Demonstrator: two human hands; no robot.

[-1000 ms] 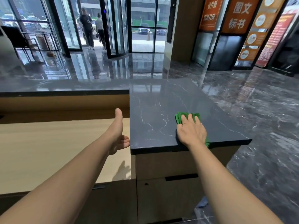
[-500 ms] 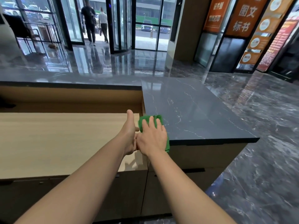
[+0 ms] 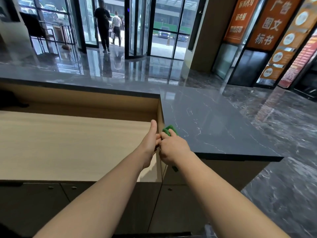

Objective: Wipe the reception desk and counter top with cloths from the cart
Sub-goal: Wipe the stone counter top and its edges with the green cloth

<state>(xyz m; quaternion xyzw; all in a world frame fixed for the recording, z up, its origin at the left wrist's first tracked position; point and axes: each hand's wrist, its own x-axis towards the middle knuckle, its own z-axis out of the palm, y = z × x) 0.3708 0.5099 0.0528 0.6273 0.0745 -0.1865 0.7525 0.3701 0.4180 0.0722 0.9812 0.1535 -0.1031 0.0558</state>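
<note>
**Wipe reaches the counter's edge**

The dark counter top [image 3: 214, 117] seems nearly wiped, and the wooden desk [image 3: 68, 143] at nine o'clock probably comes next. The right hand [image 3: 173, 148] curls over the green cloth [image 3: 169, 130] at the counter's nine-o'clock edge. The left hand [image 3: 150, 140], thumb up, touches the right; its grip cannot be told.

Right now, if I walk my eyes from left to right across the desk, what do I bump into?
Light wooden desk top → left hand, thumb up → right hand on the green cloth → dark marble counter top → shiny dark floor.
</note>
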